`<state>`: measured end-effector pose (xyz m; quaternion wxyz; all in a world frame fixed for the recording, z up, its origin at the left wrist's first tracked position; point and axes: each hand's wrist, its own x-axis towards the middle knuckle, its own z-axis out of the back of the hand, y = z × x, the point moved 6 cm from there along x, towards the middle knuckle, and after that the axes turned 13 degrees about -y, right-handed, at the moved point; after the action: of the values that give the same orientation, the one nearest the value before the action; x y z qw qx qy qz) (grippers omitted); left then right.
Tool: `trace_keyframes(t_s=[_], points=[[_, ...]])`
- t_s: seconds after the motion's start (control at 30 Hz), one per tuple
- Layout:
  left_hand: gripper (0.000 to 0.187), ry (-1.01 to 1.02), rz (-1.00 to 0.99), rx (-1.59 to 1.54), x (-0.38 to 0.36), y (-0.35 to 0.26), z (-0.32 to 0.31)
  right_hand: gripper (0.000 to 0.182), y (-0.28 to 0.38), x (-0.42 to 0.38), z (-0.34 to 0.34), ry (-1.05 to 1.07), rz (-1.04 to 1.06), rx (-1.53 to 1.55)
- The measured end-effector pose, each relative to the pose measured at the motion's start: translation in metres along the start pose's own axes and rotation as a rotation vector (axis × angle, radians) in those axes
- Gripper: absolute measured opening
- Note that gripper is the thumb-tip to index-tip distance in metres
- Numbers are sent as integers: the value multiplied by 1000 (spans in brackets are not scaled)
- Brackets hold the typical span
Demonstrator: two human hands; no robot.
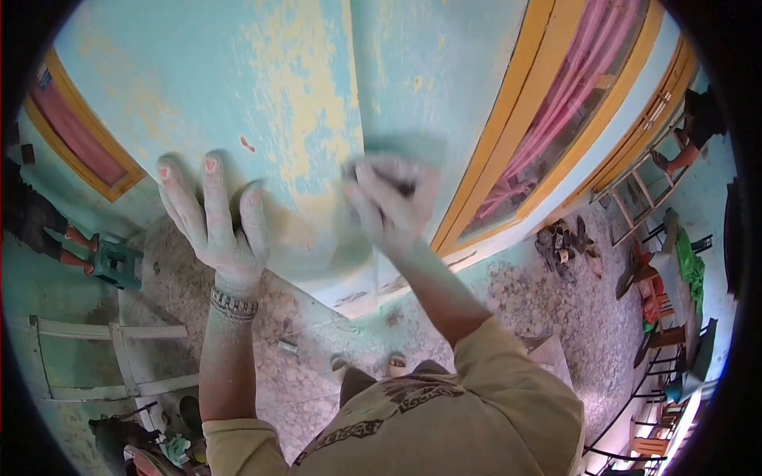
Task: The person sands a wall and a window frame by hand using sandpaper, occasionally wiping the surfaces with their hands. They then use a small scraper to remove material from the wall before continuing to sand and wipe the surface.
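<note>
Pale dust covers both hands. My left hand rests against the blue wall with its fingers spread and holds nothing; a patterned band circles its wrist. My right hand is closed and slightly blurred at the wall's vertical corner, with its fingers bent round something dark that I cannot make out. Around and above it, worn yellowish patches show through the blue paint. A small reddish mark lies between the two hands, higher up.
An orange-framed window with pink curtains stands right. A person on a green stool is at the left, another person's leg by a ladder at the right. Shoes, a white frame and chairs stand around.
</note>
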<state>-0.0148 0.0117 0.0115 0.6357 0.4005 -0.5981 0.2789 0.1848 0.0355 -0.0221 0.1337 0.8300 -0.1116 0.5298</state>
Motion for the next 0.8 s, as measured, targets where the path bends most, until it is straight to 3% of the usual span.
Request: trace_keyframes(t_s=[0.13,0.27,0.4,0.47,0.53,0.57,0.63,0.7,0.8], points=[[47,20,13,3,3,-1,-4,28,6,56,-24,-65,96,26],[47,12,17,-2,2,1,-4,26,-2,-12,4,53,-46,11],[47,14,11,16,0,1,-2,25,4,-20,12,136,119,-85],[47,18,32,-4,1,1,-4,25,-4,17,-11,76,26,-1],[47,31,21,22,3,-2,-3,25,-1,56,-27,34,66,3],[48,28,13,43,4,-1,-3,24,0,72,-35,-23,222,9],[48,5,13,11,2,1,-3,23,6,62,-28,-94,288,-85],[48,-11,11,4,1,2,-3,24,1,-2,-8,22,-46,-50],[48,-16,11,23,2,2,-1,26,6,-71,30,79,-159,-179]])
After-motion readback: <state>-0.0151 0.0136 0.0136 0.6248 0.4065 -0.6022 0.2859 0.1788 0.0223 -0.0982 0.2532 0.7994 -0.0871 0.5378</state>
